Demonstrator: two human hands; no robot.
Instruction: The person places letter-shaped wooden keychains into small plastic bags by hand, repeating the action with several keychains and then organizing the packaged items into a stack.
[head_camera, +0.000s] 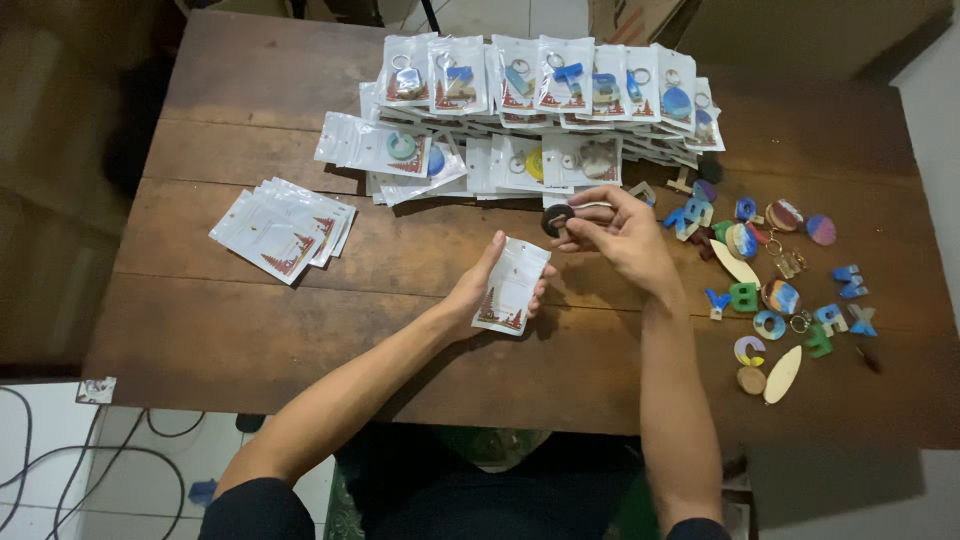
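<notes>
Fingers of the left hand (490, 285) grip an empty white pouch (512, 286) above the wooden table (300, 300); right hand (622, 235) pinches a dark round keychain (556, 219) just beside it, near rows of filled pouches (540, 85) holding letter charms

Both forearms are stretched forward from the lower edge of the view, bare below dark sleeves. The left hand (490, 285) is held palm inward, its fingers and thumb curled in a light clasp. The right hand (625, 235) is raised a little farther forward, wrist bent leftward, thumb and fingertips pinched together.
</notes>
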